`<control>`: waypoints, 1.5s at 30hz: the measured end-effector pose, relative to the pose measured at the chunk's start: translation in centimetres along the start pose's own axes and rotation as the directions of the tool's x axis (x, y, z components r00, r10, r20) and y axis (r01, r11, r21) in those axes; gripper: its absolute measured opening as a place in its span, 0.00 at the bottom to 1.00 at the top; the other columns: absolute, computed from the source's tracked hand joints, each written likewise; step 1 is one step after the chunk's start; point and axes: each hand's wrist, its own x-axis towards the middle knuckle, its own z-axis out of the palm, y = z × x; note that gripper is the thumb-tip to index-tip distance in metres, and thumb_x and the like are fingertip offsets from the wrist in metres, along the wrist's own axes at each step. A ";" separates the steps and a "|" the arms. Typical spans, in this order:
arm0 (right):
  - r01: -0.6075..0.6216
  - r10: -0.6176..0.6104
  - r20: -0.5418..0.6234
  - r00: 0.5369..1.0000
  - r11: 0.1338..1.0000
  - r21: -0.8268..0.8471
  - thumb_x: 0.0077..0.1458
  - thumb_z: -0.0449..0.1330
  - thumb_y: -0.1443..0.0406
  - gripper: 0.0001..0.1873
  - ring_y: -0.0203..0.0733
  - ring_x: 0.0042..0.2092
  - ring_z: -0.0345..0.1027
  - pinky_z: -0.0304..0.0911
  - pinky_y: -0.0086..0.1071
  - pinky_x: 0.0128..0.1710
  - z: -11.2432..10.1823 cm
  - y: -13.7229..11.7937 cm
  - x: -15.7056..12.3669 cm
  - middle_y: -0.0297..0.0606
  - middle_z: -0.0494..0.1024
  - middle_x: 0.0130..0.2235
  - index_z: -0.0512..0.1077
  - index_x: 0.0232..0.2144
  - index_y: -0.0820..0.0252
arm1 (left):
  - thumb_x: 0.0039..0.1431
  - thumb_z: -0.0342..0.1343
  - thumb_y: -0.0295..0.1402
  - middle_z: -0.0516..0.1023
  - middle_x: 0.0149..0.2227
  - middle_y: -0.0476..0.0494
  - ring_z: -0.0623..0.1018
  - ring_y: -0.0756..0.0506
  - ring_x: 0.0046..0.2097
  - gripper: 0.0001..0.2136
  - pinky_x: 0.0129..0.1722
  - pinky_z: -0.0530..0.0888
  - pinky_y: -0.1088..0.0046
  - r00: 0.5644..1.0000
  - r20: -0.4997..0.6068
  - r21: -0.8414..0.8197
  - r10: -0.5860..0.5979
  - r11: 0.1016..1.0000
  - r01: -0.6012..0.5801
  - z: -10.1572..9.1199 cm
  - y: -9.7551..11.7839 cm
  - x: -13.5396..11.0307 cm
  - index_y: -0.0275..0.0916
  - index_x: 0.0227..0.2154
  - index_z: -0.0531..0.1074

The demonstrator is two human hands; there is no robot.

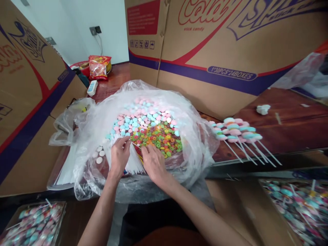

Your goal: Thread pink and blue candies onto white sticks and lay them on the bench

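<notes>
My left hand [119,154] is closed in a pinch over a bundle of white paper sticks [133,162]. A thin white stick [135,145] runs from its fingertips to my right hand [155,163], whose fingers are closed on the other end. Whether a candy sits on the stick under the left fingers is hidden. Just beyond the hands, ring-shaped candies [164,138] in green, orange and red lie in a heap. Behind them are pink, blue and white candy tablets [133,121]. A clear plastic bag [194,136] spreads open around both heaps.
Finished candy sticks [234,130] lie at the right table edge. Large cardboard boxes [184,75] stand behind and at the left. Boxes of wrapped candy [294,201] sit below on both sides. More white sticks [68,167] and a red snack packet [98,66] are at the left.
</notes>
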 end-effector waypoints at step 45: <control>-0.089 0.108 -0.061 0.992 0.963 0.254 0.55 0.48 0.78 0.12 0.44 0.35 0.64 0.60 0.34 0.33 -1.9 3.0 -1.7 0.45 0.67 0.38 0.64 0.36 0.60 | 0.59 0.54 0.34 0.78 0.40 0.39 0.78 0.41 0.42 0.13 0.47 0.72 0.64 0.981 0.167 0.290 -0.100 0.956 0.048 2.1 0.4 6.9 0.39 0.44 0.78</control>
